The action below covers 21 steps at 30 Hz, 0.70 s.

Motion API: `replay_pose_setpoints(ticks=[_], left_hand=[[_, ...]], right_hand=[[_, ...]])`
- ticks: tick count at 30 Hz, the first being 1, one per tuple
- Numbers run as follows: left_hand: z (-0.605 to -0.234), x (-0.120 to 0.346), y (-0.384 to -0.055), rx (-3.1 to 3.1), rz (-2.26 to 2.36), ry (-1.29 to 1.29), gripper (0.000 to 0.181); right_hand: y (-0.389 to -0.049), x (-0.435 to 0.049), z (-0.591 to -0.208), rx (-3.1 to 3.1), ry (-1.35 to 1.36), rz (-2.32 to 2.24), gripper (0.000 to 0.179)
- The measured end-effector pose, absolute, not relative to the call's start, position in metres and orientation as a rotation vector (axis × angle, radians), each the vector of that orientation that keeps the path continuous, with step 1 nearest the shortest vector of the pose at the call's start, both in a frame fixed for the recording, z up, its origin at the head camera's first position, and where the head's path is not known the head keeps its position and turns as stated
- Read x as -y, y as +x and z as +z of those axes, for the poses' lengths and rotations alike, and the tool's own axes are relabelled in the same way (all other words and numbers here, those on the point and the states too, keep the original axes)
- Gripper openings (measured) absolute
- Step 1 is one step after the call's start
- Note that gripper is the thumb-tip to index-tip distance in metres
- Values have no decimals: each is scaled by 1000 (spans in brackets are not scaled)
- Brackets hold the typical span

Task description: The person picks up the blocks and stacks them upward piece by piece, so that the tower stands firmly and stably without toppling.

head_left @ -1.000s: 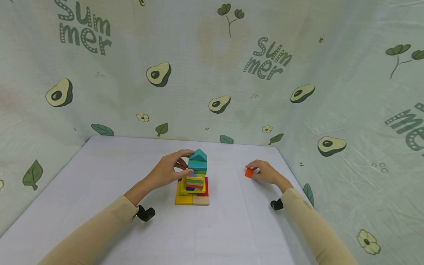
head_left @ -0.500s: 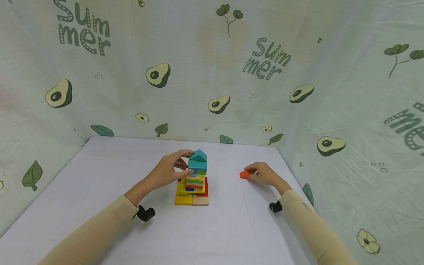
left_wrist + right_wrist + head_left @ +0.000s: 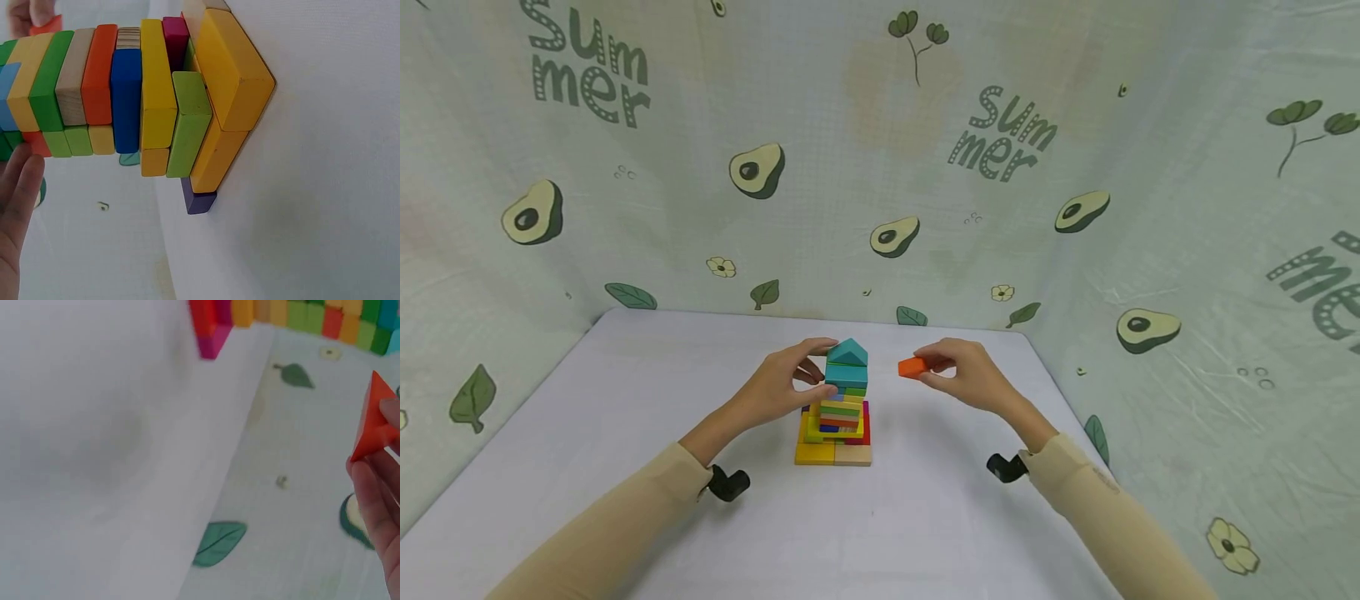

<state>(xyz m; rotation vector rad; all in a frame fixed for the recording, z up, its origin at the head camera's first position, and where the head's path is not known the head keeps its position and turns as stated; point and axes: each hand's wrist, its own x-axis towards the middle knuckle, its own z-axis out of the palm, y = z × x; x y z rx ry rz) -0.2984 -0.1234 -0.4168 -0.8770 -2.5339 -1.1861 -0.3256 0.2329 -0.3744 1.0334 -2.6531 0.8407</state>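
A tower of coloured wooden blocks (image 3: 841, 412) rises from a flat base, topped by a teal triangular block (image 3: 848, 353) on a teal rectangular one (image 3: 846, 376). My left hand (image 3: 778, 383) rests at the tower's upper left side, thumb toward the front and index finger by the triangle. Extended fingers (image 3: 22, 194) lie along the blocks in the left wrist view. To the right of the tower, my right hand (image 3: 966, 372) pinches an orange triangular block (image 3: 373, 422) between thumb and fingers, raised above the table.
A white cloth covers the table (image 3: 925, 517). Behind it and at the sides hangs a pale curtain (image 3: 820, 250) printed with avocados and leaves. Black wrist cameras (image 3: 1006, 467) stick out below both sleeves.
My right hand has lifted the orange block from the table and carried it left and up toward the tower's top, turning it. The left hand has stayed at the tower.
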Motion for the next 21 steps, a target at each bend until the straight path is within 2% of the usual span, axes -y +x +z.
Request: replay_pose_setpoints(ticks=[8,14,21], left_hand=[[-419,124,-301,2544,-1225,-881,75],[-419,124,-302,2532,-1245,-905,69],[-417,125,-302,2534,-1256,-911,66]], right_hand=[[-294,-178,-341,2493,1196,909,36],[-294,-152,-340,2459,1261,889,37],[-300,-143,-347,2476,1262,872,44]])
